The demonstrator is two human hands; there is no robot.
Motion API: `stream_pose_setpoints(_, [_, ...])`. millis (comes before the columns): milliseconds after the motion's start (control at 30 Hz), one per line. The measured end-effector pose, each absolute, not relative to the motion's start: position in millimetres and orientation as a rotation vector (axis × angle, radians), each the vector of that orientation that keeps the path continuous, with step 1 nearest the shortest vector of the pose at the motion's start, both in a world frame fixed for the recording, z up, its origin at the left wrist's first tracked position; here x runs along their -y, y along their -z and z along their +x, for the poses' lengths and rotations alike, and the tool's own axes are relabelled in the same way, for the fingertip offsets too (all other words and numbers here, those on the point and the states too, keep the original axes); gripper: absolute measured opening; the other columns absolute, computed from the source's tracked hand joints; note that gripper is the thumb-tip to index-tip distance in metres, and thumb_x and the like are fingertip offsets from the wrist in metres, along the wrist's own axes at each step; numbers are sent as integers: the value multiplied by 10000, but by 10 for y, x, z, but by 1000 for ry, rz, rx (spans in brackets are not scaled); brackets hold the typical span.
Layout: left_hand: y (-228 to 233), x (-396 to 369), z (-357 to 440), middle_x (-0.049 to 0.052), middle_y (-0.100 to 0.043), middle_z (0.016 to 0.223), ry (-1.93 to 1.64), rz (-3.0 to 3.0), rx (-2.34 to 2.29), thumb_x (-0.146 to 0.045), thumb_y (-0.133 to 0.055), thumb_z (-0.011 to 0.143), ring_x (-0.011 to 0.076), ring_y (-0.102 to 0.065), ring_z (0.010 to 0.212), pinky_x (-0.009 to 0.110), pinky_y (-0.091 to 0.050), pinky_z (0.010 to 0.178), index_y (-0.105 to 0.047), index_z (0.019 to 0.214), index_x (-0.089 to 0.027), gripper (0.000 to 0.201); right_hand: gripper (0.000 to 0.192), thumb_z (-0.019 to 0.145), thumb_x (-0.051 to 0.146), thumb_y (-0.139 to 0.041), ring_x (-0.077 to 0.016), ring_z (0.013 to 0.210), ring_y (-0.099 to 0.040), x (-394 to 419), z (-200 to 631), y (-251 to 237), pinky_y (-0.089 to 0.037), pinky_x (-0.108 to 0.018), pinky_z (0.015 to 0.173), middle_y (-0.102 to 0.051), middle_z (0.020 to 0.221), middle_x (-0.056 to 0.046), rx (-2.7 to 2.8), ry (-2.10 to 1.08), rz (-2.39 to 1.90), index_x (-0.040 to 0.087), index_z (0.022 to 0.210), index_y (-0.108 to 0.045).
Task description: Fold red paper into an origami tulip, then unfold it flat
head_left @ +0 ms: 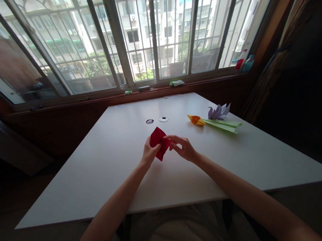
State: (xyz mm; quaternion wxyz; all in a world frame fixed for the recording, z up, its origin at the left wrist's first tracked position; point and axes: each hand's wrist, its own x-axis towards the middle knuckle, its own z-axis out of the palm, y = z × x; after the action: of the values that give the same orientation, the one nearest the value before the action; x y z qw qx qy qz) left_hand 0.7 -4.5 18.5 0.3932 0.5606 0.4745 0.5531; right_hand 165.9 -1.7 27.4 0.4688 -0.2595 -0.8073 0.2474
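We hold the red paper point(159, 141) between our left hand point(150, 152) and right hand point(183, 147), seemingly part-folded, while finished paper flowers point(215, 119) lie well right of them.

A folded red paper point(159, 142), creased into a pointed, diamond-like shape, is held above the white table between both hands, its lower tip pointing down toward the tabletop.
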Motion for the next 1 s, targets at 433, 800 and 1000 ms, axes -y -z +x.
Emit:
stream_pose_setpoints(433, [-164, 14, -40, 36, -594, 803, -1395, 1370, -1244, -206, -591, 627, 145, -572, 714, 274, -480, 609, -496, 868, -152, 264, 168, 806, 228, -459, -115, 668, -606, -94, 1757, -342, -494, -230, 559, -609, 825, -43, 2158, -643, -653, 186, 892, -597])
stream_pose_setpoints(800, [-91, 5, -25, 43, -607, 893, -1451, 1533, -1193, -192, -560, 665, 158, -579, 800, 290, -476, 698, -528, 972, -167, 309, 191, 774, 325, -524, -181, 942, -555, -107, 1751, -374, -517, -276, 676, -534, 1096, -77, 2149, -834, -612, 216, 890, -629])
stream_pose_setpoints(1000, [-64, -2, -28, 41, -602, 900, -1402, 1543, -1159, -186, -579, 654, 163, -587, 784, 284, -484, 660, -489, 1003, -178, 360, 198, 767, 347, -525, -189, 911, -565, -124, 1741, -361, -516, -308, 691, -562, 1045, -77, 2071, -868, -666, 208, 848, -641])
